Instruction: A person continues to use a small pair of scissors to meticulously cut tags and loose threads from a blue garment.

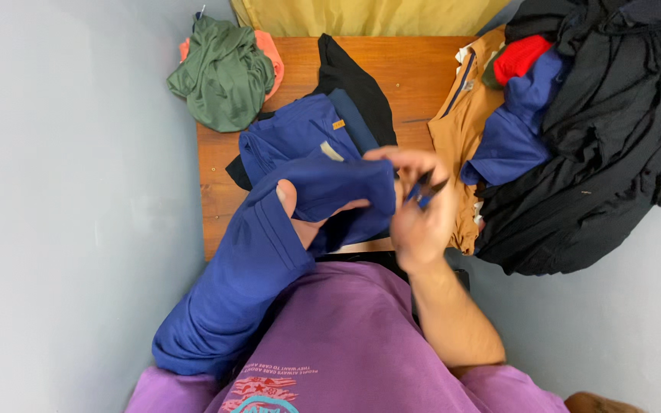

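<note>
A royal blue garment [269, 252] hangs over my left forearm and spreads up onto the wooden table [415, 69]. My left hand [300, 214] is partly wrapped in it, thumb out on top, gripping a fold. My right hand [418, 203] pinches the cloth's right edge together with small dark cords. More of the blue garment [292, 134], with a small tan tag, lies flat on the table just beyond my hands.
A green garment over an orange one [223, 73] sits at the table's far left corner. A black garment [353, 80] lies mid-table. A tan shirt [460, 122], blue and red clothes [518, 99] and a big black heap [606, 130] fill the right.
</note>
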